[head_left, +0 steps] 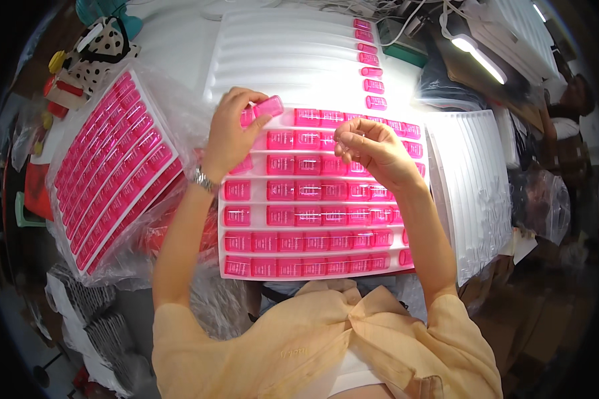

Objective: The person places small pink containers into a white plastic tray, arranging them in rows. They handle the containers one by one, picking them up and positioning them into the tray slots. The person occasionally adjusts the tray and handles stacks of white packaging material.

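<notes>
My left hand (pixel 233 123) is closed round a small, clear pink rectangular case (pixel 269 106), pinched between thumb and fingers above the tray's far left corner. Another pink case shows just behind those fingers. My right hand (pixel 373 147) hovers over the middle of the tray, its thumb and fingertips drawn together; whether anything is between them is too small to make out. Beneath both hands lies a white ridged tray (pixel 258 203) with rows of pink cases (pixel 307 190). Gaps show in its left part, and my right hand and forearm hide some cases.
Beyond it lies another white ridged tray (pixel 273 56) with a column of pink cases (pixel 369 60) along its right side. A filled tray (pixel 116 173) leans at the left on plastic wrap. White ridged sheets (pixel 469 193) lie at the right, near a bright lamp (pixel 479 58).
</notes>
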The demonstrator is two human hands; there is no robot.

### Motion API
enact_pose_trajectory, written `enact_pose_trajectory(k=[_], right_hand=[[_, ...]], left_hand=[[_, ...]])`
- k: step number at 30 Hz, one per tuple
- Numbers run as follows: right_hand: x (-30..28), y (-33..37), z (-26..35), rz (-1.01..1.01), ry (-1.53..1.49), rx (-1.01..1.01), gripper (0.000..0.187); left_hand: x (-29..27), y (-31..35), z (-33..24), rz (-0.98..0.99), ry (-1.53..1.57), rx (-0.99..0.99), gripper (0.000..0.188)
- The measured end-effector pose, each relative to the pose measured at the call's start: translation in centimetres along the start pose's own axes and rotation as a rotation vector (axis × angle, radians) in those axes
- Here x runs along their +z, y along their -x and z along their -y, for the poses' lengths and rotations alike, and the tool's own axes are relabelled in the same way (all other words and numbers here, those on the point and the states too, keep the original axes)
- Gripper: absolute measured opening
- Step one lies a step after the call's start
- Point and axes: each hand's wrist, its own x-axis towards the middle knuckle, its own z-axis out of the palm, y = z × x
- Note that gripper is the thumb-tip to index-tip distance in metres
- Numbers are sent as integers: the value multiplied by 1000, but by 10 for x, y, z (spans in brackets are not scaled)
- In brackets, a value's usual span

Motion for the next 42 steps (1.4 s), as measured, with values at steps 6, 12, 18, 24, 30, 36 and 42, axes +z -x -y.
enact_pose_trajectory(k=[6, 12, 18, 24, 30, 36, 42], right_hand=[[22, 2, 13, -27, 327, -61, 31], [52, 11, 34, 123, 955, 13, 53], [77, -2, 25, -32, 1027, -22, 45], [36, -18, 20, -406, 478, -228, 16], [14, -3, 1, -186, 430, -194, 25], [14, 3, -3, -274, 266, -312, 20], [63, -15, -15, -359, 444, -763, 15]], left_hand=[[20, 39, -51, 38, 577, -68, 34], [-3, 53, -60, 256, 301, 181, 35], [3, 63, -49, 240, 484, 39, 32], [-8, 11, -9, 38, -87, 152, 29], [10, -11, 15, 87, -317, 291, 29], [-35, 0, 41, 77, -426, 167, 34], [-15, 23, -36, 115, 350, -92, 32]])
